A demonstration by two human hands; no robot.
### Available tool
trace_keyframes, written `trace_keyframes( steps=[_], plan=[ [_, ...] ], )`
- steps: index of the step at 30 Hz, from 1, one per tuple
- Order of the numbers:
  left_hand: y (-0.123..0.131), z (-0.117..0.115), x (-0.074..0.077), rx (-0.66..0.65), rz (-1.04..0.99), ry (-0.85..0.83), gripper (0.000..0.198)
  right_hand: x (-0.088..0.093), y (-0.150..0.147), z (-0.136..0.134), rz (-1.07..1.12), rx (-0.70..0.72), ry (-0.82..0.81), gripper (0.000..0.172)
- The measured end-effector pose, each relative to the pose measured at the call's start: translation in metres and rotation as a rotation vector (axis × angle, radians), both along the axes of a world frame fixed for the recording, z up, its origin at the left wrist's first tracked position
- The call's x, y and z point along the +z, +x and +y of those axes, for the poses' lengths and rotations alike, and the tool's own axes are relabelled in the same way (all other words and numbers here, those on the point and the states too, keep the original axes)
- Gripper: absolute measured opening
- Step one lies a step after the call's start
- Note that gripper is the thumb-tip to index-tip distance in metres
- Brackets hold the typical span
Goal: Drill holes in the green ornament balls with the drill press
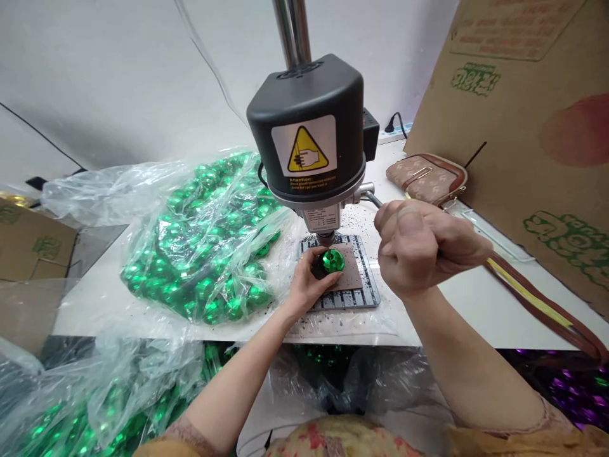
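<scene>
Under the chuck of a black bench drill press [304,127], a shiny green ball [333,260] sits on a brown board [351,270] over the slotted metal base [370,295]. My left hand [309,276] grips the ball from its left side, thumb in front and fingers behind. Raised at the right of the machine, my right hand [412,244] is closed in a fist around the drill press lever [372,198], whose outer end is hidden in the fist. The chuck [326,238] is just above the ball; whether the bit touches it I cannot tell.
A clear plastic bag [190,241] of green balls lies left on the white table [104,298]. More bagged green balls [109,412] are below the front edge. At right are a patterned purse [423,174] and a large cardboard box [533,127]. Purple balls [578,390] show lower right.
</scene>
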State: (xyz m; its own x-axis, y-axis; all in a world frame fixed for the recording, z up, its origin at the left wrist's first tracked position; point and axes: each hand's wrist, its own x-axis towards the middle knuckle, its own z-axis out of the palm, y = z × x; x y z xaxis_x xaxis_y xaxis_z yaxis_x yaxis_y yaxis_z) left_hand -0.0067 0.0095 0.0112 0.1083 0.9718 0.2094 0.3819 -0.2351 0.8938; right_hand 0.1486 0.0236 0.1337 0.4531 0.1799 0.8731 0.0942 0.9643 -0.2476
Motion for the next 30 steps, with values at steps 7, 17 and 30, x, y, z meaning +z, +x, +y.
trace_keyframes(
  steps=[7, 17, 30],
  plan=[
    [-0.002, -0.001, -0.004, -0.007, -0.02, 0.012, 0.051, -0.011, 0.001, 0.0, -0.062, 0.002, 0.067, 0.052],
    [-0.001, -0.032, -0.002, 0.15, 0.068, 0.19, 0.045, 0.057, -0.004, 0.001, 0.086, 0.144, -0.231, 0.043],
    [-0.042, -0.125, -0.048, -0.631, 0.587, 0.719, 0.043, 0.053, -0.002, 0.0, 0.081, 0.116, -0.275, 0.04]
  ],
)
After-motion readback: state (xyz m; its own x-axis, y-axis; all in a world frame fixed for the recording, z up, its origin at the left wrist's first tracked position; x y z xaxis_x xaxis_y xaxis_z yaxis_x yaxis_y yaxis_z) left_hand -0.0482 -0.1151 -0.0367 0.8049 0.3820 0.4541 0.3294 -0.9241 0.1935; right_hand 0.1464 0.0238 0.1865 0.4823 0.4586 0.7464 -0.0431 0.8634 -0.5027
